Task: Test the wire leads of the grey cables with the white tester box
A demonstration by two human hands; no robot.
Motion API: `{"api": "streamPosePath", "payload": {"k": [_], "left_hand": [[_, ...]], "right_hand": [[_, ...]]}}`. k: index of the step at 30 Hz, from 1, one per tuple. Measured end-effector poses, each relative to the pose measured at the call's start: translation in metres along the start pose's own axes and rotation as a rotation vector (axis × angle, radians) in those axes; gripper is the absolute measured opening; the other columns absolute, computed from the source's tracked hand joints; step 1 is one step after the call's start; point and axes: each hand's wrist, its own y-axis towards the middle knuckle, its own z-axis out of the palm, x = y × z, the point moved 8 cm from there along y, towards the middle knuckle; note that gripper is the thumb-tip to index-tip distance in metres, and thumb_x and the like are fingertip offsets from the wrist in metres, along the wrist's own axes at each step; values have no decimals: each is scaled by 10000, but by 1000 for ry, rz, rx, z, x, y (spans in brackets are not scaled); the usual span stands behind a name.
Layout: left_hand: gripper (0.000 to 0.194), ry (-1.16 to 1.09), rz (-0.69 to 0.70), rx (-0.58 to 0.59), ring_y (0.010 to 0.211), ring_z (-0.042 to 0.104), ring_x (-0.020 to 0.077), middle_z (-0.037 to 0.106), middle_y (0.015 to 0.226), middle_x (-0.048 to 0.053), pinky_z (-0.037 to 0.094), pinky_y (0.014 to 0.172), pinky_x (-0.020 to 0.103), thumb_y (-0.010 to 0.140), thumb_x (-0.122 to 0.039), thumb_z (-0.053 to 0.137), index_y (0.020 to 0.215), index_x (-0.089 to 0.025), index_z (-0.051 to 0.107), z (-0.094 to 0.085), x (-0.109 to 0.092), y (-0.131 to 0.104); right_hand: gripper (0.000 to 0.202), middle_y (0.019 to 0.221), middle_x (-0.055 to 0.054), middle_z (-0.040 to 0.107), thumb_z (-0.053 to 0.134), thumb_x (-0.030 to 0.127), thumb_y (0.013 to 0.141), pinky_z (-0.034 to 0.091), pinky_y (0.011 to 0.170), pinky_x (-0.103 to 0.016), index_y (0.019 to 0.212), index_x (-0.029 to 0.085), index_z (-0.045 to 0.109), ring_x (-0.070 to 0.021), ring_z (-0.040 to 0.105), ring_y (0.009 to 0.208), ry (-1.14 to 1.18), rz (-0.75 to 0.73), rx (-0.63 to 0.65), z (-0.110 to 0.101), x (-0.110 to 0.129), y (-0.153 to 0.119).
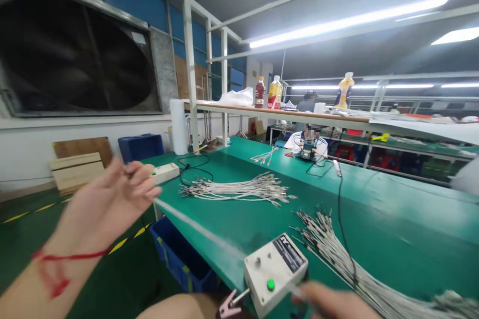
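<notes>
My left hand (pixel 119 189) is raised at the left with its fingers curled around one end of a white cable (pixel 200 230). The cable is smeared by motion and slants down to the right, in line with a pale end at my right hand (pixel 333 301). That hand is blurred at the bottom edge, its fingers pinched on this end. Between the hands sits a white tester box (pixel 275 269) with a green light or button. A pink clip (pixel 229 306) is beside its lower left corner.
A bundle of white cables (pixel 239 189) lies mid-table; a larger bundle (pixel 337 244) lies at right. A second white box (pixel 166 173) stands at the table's left edge, above a blue bin (pixel 183 254). A person (pixel 307 144) sits across the green table (pixel 392 219). Bottles (pixel 275 93) stand on the shelf.
</notes>
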Motion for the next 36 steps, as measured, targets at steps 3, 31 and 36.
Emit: {"api": "streamPosePath", "payload": {"k": [3,31,36], "left_hand": [[435,119,62,5,617,582,158,517,712,-5,610,634,306,1141,-354,402,732,-229,485,-19,38,58],[549,2061,235,466,1490,471,309,579,1617,113,149,1265,532,1116,-513,438,1578,-243,562,-102,299,228],[424,1935,272,492,1305,594,238,696,1486,125,237,1219,539,1091,-335,529,1439,-121,646,-81,289,204]], "right_hand": [[456,1318,-80,769,414,490,1077,610,956,-467,1440,343,646,-315,741,1161,-339,-53,-98,-35,-26,75],[736,1688,-262,393,368,617,1108,230,1212,-713,1597,71,428,-478,417,1491,-770,-317,25,63,-201,378],[704,1727,-219,340,484,539,1104,208,1223,-659,1629,84,371,-455,354,1534,-888,-309,142,43,-153,321]]}}
